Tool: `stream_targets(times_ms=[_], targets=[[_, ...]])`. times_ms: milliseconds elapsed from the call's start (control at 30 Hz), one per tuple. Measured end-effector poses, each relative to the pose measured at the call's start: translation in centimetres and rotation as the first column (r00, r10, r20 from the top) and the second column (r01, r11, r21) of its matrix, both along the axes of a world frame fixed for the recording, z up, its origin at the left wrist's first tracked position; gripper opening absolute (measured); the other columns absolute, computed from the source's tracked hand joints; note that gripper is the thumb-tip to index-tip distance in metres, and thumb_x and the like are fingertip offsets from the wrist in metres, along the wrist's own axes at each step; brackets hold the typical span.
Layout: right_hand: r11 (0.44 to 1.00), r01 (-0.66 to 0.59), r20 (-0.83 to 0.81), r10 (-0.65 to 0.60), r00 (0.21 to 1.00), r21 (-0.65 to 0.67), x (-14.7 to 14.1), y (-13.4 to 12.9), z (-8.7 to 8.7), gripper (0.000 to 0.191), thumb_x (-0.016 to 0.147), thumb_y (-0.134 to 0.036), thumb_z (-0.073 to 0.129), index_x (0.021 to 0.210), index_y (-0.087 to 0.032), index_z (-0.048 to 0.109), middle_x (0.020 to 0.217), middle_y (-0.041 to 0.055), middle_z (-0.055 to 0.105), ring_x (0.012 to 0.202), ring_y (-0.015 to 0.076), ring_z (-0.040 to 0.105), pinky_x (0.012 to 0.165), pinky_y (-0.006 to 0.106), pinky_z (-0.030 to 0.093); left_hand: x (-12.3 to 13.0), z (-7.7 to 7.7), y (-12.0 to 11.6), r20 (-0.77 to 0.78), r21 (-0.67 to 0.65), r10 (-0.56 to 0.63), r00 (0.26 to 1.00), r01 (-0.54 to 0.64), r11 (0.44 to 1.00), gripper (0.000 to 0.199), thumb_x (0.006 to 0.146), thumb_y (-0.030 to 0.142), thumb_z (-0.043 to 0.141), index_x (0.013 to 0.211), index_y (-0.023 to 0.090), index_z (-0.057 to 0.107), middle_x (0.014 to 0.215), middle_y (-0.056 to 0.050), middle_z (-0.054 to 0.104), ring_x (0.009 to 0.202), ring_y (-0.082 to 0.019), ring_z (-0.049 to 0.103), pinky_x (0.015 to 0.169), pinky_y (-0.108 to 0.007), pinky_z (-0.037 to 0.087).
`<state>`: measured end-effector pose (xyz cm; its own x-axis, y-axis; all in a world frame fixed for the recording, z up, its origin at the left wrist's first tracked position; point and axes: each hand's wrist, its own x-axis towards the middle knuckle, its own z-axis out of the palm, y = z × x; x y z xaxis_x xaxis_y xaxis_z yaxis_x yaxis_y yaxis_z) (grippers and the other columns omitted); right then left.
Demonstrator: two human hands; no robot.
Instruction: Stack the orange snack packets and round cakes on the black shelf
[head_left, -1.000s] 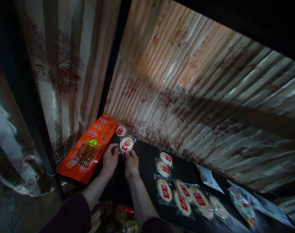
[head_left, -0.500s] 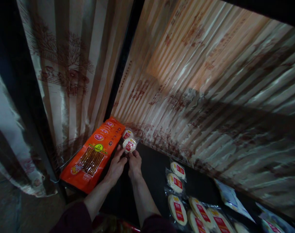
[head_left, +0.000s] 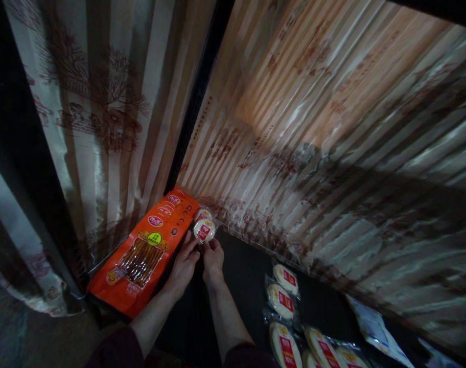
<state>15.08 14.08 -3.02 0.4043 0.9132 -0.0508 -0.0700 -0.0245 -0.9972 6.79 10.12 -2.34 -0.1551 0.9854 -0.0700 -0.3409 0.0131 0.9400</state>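
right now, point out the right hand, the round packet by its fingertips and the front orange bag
Right hand (head_left: 213, 261): head view, on the back of the hand.
Round packet (head_left: 204, 231): head view, on its red label.
Front orange bag (head_left: 143, 259): head view, on its clear window.

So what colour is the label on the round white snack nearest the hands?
The label is mostly red, seen best in head view.

We see a black shelf (head_left: 250, 273) in dim light, with a pleated, printed back curtain (head_left: 294, 168) along its rear edge and a side curtain (head_left: 106, 92) past its left edge. A dark post (head_left: 202, 82) rises at the back left corner, above dark floor (head_left: 45, 337).
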Motion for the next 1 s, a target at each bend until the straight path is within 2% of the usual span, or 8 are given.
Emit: stream_targets(times_ms=[200, 400, 533, 800, 1000], targets=[[1.0, -0.016, 0.107, 0.018, 0.994, -0.018, 0.3, 1.2, -0.7, 0.024, 0.066, -0.028, 0.056, 0.086, -0.017, 0.063, 0.08, 0.0042, 0.071, 0.069, 0.0174, 0.066, 0.063, 0.026, 0.051, -0.2, 0.4, 0.1, -0.036, -0.03, -0.02, 0.999, 0.019, 0.999, 0.039, 0.074, 0.011, 0.051, 0.108, 0.021, 0.067, 0.149, -0.003, 0.033, 0.138, -0.023, 0.025, 0.114, -0.04, 0.019], [0.999, -0.009, 0.246, 0.022, 0.969, -0.052, 0.6, 1.9, -0.9, 0.023, 0.067, -0.027, 0.057, 0.087, -0.017, 0.065, 0.077, 0.0047, 0.073, 0.069, 0.0185, 0.067, 0.062, 0.025, 0.05, 0.0, 1.1, -0.1, -0.009, -0.027, -0.022, 1.0, 0.022, 0.999, 0.043, 0.079, 0.018, 0.05, 0.121, 0.02, 0.059, 0.146, -0.004, 0.037, 0.136, -0.021, 0.03, 0.114, -0.037, 0.022], [0.997, 0.012, 0.323, 0.014, 0.946, -0.077, 0.6, 2.2, -0.5, 0.022, 0.068, -0.025, 0.056, 0.086, -0.016, 0.064, 0.078, 0.0072, 0.073, 0.068, 0.0196, 0.068, 0.062, 0.027, 0.051, 0.1, 0.8, 0.1, -0.038, -0.089, -0.015, 0.999, 0.011, 0.996, 0.038, 0.082, 0.019, 0.048, 0.117, 0.018, 0.061, 0.147, -0.006, 0.035, 0.136, -0.022, 0.03, 0.113, -0.038, 0.023], [0.993, 0.039, 0.468, 0.017, 0.884, -0.111, 1.1, 3.0, -0.3, 0.012, 0.07, -0.024, 0.057, 0.078, -0.017, 0.062, 0.076, 0.0085, 0.072, 0.068, 0.0208, 0.068, 0.063, 0.028, 0.051, 0.6, 0.3, 0.3, -0.065, -0.074, -0.048, 0.997, 0.044, 0.996, 0.038, 0.082, 0.015, 0.046, 0.117, 0.016, 0.061, 0.148, -0.008, 0.033, 0.136, -0.022, 0.029, 0.113, -0.039, 0.021], [0.993, 0.062, 0.576, 0.008, 0.817, -0.101, 0.8, 3.0, 0.3, 0.014, 0.073, -0.024, 0.058, 0.084, -0.016, 0.06, 0.079, 0.0101, 0.072, 0.073, 0.0213, 0.068, 0.066, 0.027, 0.049, 0.6, 0.1, 0.4, -0.051, -0.09, -0.032, 0.998, 0.028, 0.996, 0.036, 0.082, 0.015, 0.048, 0.114, 0.016, 0.063, 0.147, -0.009, 0.035, 0.136, -0.022, 0.03, 0.113, -0.039, 0.023]])
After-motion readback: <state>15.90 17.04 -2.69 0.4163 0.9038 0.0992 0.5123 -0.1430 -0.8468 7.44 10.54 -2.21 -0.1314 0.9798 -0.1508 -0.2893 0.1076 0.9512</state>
